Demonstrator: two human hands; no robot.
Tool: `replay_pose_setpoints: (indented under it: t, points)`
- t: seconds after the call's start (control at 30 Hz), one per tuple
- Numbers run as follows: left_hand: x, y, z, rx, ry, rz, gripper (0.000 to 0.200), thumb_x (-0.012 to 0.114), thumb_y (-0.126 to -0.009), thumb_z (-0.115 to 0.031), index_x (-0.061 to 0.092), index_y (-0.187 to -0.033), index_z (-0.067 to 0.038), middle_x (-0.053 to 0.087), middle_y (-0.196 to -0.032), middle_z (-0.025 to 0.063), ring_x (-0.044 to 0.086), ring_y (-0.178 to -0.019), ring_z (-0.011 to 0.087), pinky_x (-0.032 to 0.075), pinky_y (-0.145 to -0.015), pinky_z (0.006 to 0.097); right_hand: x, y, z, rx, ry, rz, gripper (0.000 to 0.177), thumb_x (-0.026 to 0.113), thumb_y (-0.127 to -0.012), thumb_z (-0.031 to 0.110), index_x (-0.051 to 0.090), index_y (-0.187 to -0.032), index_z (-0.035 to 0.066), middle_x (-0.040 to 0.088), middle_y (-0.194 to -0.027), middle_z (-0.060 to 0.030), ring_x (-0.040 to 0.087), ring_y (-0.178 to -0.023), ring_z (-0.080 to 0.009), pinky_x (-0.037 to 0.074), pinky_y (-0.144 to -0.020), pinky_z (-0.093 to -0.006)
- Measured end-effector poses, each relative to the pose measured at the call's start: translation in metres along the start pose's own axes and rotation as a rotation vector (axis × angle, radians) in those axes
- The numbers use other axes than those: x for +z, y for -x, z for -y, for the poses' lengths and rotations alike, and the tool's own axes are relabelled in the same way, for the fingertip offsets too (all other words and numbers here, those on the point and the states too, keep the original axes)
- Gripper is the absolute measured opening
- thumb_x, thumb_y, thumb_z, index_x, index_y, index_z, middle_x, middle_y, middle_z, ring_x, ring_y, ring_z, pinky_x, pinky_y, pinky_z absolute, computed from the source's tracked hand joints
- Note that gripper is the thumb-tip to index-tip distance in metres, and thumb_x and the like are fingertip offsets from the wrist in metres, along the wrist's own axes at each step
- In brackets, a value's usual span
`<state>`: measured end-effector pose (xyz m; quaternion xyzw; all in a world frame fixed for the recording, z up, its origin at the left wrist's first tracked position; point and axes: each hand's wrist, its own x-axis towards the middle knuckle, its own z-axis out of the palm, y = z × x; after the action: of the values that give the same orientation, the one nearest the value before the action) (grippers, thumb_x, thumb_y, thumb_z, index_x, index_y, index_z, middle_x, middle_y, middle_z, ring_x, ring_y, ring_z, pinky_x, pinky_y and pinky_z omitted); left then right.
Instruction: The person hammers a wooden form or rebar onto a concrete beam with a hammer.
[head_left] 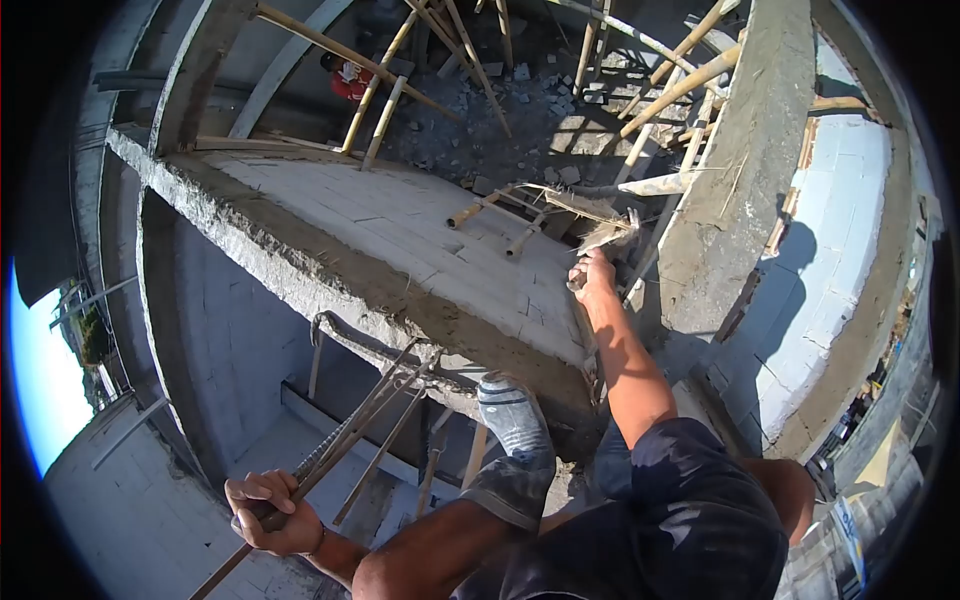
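Observation:
My left hand (268,512) is closed around a long thin steel rod (225,572) at the lower left. More rods, one of them a ribbed bar (318,440), run up from there toward the concrete beam (330,270). My right hand (594,274) is stretched forward in a fist, and a short dark end shows at its thumb side. What it grips cannot be made out. Splintered wood (608,232) lies right above that fist. My foot in a grey sock-like covering (515,420) is on the beam's edge.
A block wall (400,225) drops away beyond the beam to a rubble-strewn floor (480,120). Bamboo poles (690,75) stand at the upper right beside a concrete column (745,190). Far below, a person in red (348,82) is partly visible. White blocks (830,230) line the right.

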<state>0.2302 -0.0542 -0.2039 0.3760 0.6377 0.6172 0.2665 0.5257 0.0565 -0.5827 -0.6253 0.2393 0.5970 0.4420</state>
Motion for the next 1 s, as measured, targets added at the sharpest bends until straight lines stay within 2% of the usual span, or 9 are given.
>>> replay_pose_setpoints:
  t: [0.1, 0.2, 0.23, 0.27, 0.57, 0.6, 0.67, 0.73, 1.0]
  points:
    - [0.001, 0.002, 0.001, 0.004, -0.069, -0.115, 0.032, 0.043, -0.08, -0.033, 0.04, -0.065, -0.004, 0.034, -0.044, 0.0017, 0.025, -0.036, 0.0065, 0.022, -0.038, 0.0235, -0.034, -0.026, 0.047, 0.19, 0.096, 0.158, 0.024, 0.049, -0.078, 0.013, 0.035, -0.058, 0.016, 0.032, -0.049, 0.0052, 0.033, -0.036, -0.0053, 0.031, -0.036, -0.023]
    - [0.006, -0.002, 0.0, -0.003, -0.044, -0.067, 0.029, 0.043, -0.078, -0.029, 0.04, -0.063, -0.004, 0.034, -0.044, 0.0018, 0.024, -0.036, 0.0067, 0.022, -0.038, 0.0241, 0.097, -0.032, 0.011, -0.014, -0.105, 0.11, 0.026, 0.046, -0.078, 0.012, 0.032, -0.057, 0.015, 0.029, -0.047, 0.0044, 0.032, -0.036, -0.0082, 0.03, -0.036, -0.024]
    - [-0.003, 0.005, -0.016, -0.07, -0.065, -0.045, 0.029, 0.043, -0.078, -0.029, 0.04, -0.063, -0.004, 0.034, -0.044, 0.0018, 0.024, -0.036, 0.0067, 0.022, -0.038, 0.0241, 0.075, -0.027, 0.003, -0.133, -0.21, -0.071, 0.026, 0.045, -0.078, 0.012, 0.031, -0.056, 0.014, 0.028, -0.047, 0.004, 0.031, -0.036, -0.0097, 0.03, -0.036, -0.0244]
    - [-0.009, -0.002, -0.02, -0.049, -0.071, -0.07, 0.028, 0.042, -0.079, -0.028, 0.039, -0.063, -0.005, 0.034, -0.044, 0.0017, 0.023, -0.037, 0.0066, 0.021, -0.038, 0.024, 0.089, -0.029, 0.004, -0.035, -0.357, 0.118, 0.024, 0.046, -0.078, 0.012, 0.031, -0.059, 0.012, 0.028, -0.048, 0.0021, 0.029, -0.037, -0.0124, 0.03, -0.038, -0.0252]
    - [0.005, 0.0, -0.003, -0.008, -0.042, 0.02, 0.029, 0.039, -0.083, -0.028, 0.038, -0.065, -0.006, 0.03, -0.048, -0.0004, 0.02, -0.039, 0.006, 0.018, -0.041, 0.0227, -0.056, -0.063, 0.02, 0.27, -0.021, 0.16, 0.024, 0.045, -0.08, 0.016, 0.034, -0.059, 0.013, 0.024, -0.043, 0.0037, 0.025, -0.031, -0.007, 0.028, -0.031, -0.0242]
    - [0.01, 0.002, 0.0, 0.026, -0.059, 0.003, 0.029, 0.038, -0.083, -0.028, 0.037, -0.064, -0.006, 0.03, -0.047, -0.0003, 0.02, -0.039, 0.006, 0.018, -0.04, 0.0227, 0.001, -0.065, -0.006, 0.311, -0.023, 0.241, 0.024, 0.045, -0.08, 0.016, 0.034, -0.059, 0.013, 0.024, -0.043, 0.0037, 0.025, -0.031, -0.007, 0.028, -0.031, -0.0242]
    - [-0.002, -0.006, -0.013, 0.007, -0.11, 0.064, 0.029, 0.038, -0.083, -0.027, 0.037, -0.063, -0.006, 0.03, -0.047, -0.0001, 0.02, -0.038, 0.006, 0.017, -0.04, 0.0226, 0.041, -0.026, -0.037, -0.105, -0.075, -0.159, 0.03, 0.043, -0.078, 0.014, 0.029, -0.052, 0.016, 0.028, -0.043, 0.0038, 0.026, -0.03, -0.0084, 0.023, -0.03, -0.02]
    - [0.002, 0.001, 0.001, 0.001, -0.02, -0.04, 0.03, 0.04, -0.08, -0.029, 0.038, -0.063, -0.004, 0.03, -0.044, 0.0011, 0.02, -0.037, 0.0057, 0.02, -0.038, 0.0229, 0.098, 0.016, -0.019, -0.048, -0.251, 0.031, 0.02, 0.049, -0.076, 0.015, 0.039, -0.061, 0.008, 0.038, -0.048, -0.0009, 0.037, -0.037, -0.0142, 0.031, -0.038, -0.03]
    - [0.009, -0.002, -0.004, 0.012, 0.015, -0.024, 0.029, 0.038, -0.082, -0.029, 0.037, -0.064, -0.007, 0.028, -0.046, -0.0001, 0.018, -0.039, 0.0057, 0.018, -0.04, 0.0215, 0.09, 0.093, -0.077, 0.11, -0.165, 0.013, 0.014, 0.046, -0.081, 0.014, 0.041, -0.071, 0.005, 0.038, -0.053, -0.0027, 0.038, -0.038, -0.0131, 0.033, -0.036, -0.0281]
